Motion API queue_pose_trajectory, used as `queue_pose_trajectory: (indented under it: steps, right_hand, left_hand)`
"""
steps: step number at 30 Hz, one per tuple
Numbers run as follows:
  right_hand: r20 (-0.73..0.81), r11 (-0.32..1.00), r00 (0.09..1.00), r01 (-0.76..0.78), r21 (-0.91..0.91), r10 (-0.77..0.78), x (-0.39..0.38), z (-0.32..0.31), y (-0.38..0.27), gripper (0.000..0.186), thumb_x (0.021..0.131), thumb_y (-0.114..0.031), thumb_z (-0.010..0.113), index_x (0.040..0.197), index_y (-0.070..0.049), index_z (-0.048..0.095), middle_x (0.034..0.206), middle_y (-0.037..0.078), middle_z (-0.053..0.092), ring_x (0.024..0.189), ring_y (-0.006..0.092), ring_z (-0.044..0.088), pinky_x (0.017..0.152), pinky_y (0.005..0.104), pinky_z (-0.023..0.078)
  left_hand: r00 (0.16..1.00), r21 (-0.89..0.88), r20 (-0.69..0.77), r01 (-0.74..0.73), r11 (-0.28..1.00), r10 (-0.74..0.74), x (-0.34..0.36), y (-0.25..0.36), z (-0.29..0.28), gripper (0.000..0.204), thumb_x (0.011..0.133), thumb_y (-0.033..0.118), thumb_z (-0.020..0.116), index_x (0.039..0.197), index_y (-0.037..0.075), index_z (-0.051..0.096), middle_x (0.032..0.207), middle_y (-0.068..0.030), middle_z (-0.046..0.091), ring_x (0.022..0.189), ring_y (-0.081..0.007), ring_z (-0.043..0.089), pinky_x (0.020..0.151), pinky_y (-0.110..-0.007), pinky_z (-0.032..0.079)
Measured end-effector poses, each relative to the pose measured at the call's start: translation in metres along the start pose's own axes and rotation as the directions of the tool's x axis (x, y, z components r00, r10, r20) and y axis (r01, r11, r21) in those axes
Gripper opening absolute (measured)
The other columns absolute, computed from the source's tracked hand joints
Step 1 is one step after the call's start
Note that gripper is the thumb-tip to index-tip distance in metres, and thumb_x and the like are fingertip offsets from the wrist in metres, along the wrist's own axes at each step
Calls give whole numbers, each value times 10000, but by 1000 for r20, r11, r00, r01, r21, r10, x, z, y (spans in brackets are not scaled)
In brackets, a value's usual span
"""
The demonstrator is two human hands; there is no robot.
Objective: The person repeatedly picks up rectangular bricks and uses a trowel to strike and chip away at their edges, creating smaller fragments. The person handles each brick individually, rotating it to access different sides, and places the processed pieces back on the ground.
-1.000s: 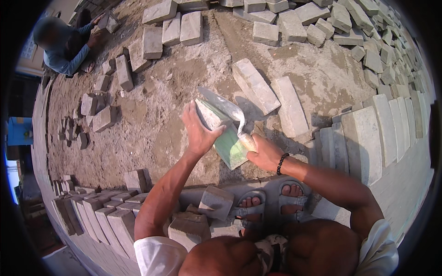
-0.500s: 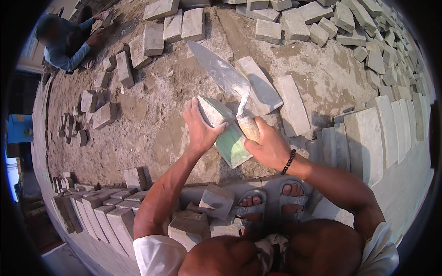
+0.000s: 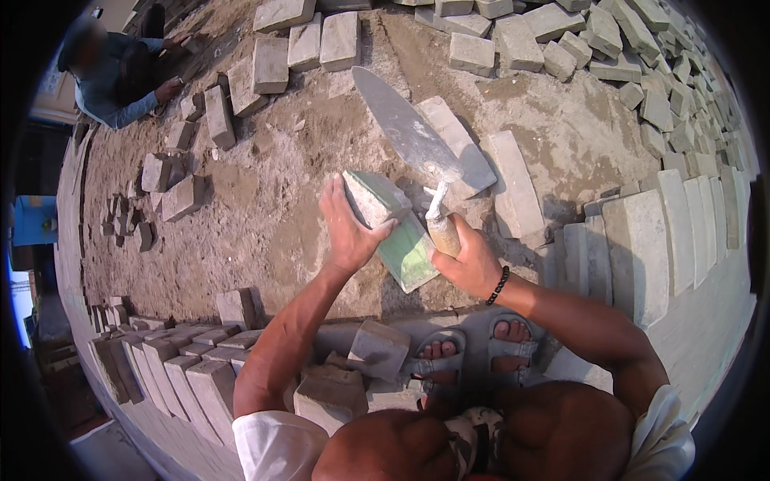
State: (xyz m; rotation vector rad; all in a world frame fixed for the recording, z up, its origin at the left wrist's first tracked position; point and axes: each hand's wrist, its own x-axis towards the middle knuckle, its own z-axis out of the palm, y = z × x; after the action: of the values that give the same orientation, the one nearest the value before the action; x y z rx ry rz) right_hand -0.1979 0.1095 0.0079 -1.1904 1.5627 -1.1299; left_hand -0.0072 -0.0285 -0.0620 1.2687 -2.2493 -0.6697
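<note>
My left hand (image 3: 350,232) grips a grey paving block (image 3: 407,255) with a pale green face and a rough whitish side, fingers over its far left edge and thumb across it. I cannot tell whether it is one piece or two held together. My right hand (image 3: 475,260) is closed round the wooden handle of a pointed trowel (image 3: 407,127), just right of the block. The grey metal blade points up and away to the left, apart from the block. Two long pavers (image 3: 459,144) (image 3: 515,183) lie on the ground beyond it.
Set pavers stand in rows at the right (image 3: 634,248) and lower left (image 3: 210,389). A pile of loose blocks (image 3: 674,104) fills the far right. Loose pavers (image 3: 218,118) lie on the sandy ground (image 3: 265,208). Another person (image 3: 120,80) crouches at the far left. A block (image 3: 378,350) sits near my sandalled feet.
The trowel has swung right and its blade has turned, its tip now farther from the block. My left hand and the block have barely moved. The other person's hands have shifted.
</note>
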Motion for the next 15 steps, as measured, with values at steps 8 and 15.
queue_pose_trajectory:
  steps: [8, 15]
  right_hand:
    - [-29, 981, 999, -22, -192, 17, 17, -7, -29, 369, 818, -186, 624, 1075, 60, 525, 789, 216, 638, 752, 413, 646, 674, 435, 503]
    - [112, 928, 971, -164, -335, 212, 17, 5, 27, 481, 807, -257, 645, 1096, 108, 524, 889, 321, 646, 836, 468, 647, 753, 498, 497]
  left_hand:
    - [1000, 2, -7, -16, 1000, 16, 0, -3, -2, 1193, 631, 337, 863, 1489, -59, 136, 1470, -277, 219, 1385, -433, 216, 1164, -508, 213]
    - [1000, 37, 0, 0, 999, 0, 1, -2, -2, 1193, 629, 347, 866, 1486, -59, 143, 1470, -280, 224, 1382, -435, 220, 1163, -511, 211]
